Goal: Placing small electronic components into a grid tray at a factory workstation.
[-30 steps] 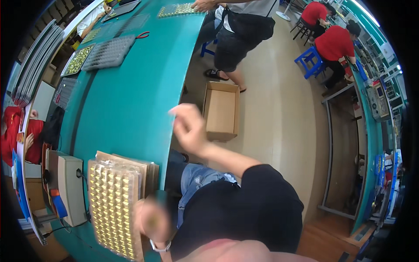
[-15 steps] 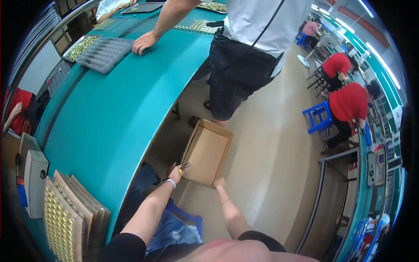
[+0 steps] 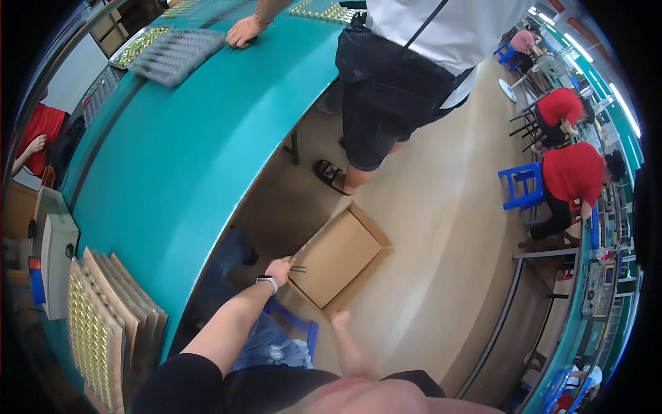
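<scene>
An open, shallow cardboard box [image 3: 338, 259] is held low above the floor in front of me, turned at a slant, its inside bare. My left hand [image 3: 279, 269] is closed at the box's left edge. From its fingers stick out the two dark, thin prongs of a small tool [image 3: 298, 269] that looks like tweezers; its grip is hidden in the hand. At the near corner, my right hand [image 3: 340, 318] is closed on the cardboard, its fingers mostly hidden behind the wall.
A long green-topped table [image 3: 179, 172] runs along my left, bearing upright stacked sheets [image 3: 103, 324] of gold parts and a grey tray [image 3: 177, 56]. A co-worker in black shorts [image 3: 386, 103] stands beyond the box, a hand [image 3: 245, 32] near the tray. A blue stool [image 3: 522, 186] stands right.
The box has turned clockwise and shifted slightly right, with both my hands still on it. My view has moved, and the co-worker's sandalled foot now shows more fully.
</scene>
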Motion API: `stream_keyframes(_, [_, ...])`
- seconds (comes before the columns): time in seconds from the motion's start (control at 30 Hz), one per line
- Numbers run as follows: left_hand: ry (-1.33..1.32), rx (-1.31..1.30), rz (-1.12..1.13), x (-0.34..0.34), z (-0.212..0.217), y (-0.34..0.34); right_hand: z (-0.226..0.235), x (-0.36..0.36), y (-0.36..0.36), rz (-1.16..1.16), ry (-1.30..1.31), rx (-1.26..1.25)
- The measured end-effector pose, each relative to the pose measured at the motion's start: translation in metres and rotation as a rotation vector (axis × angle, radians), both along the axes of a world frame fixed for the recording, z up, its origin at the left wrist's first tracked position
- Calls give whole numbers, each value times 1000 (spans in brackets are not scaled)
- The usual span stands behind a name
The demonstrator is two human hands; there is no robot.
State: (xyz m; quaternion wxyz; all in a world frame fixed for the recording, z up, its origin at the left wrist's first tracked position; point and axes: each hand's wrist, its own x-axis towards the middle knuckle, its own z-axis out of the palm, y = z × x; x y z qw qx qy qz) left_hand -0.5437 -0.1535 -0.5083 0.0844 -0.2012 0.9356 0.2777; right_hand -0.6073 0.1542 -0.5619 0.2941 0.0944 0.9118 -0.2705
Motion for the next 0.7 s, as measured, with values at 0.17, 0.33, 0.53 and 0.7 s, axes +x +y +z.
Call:
stream_keyframes(0.17, [-131,-99,-275,1,63,45,-120,147,63,-583,-398,7])
stream_keyframes(0.33, [-26,-128,-380,-20,51,72,6,130,219,-778,-1034,-409])
stream_keyframes(0.53, [-69,-330,282,-12,58,131,73,-22,104,-343,42,44])
stream_keyframes(0.7, [-252,52,353,-8,68,142,-57,-113,293,-39,108,282])
